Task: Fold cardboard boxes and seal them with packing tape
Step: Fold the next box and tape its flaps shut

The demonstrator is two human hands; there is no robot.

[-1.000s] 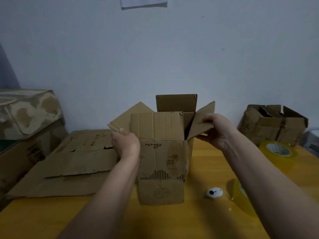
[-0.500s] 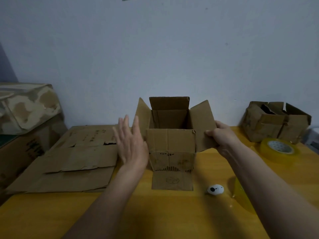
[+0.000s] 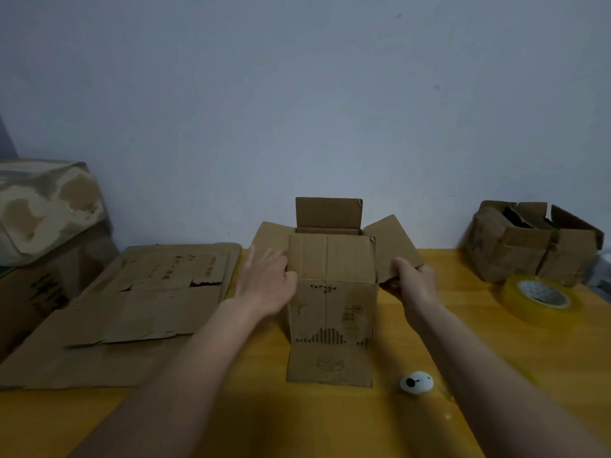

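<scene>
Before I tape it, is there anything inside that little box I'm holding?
Not visible. The box stands upright with flaps open, but its raised near flap hides the interior. Only the far flap shows above.

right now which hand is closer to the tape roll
Right. The right hand holds the box's right flap, nearer the tape roll; the left hand is across the box.
</scene>
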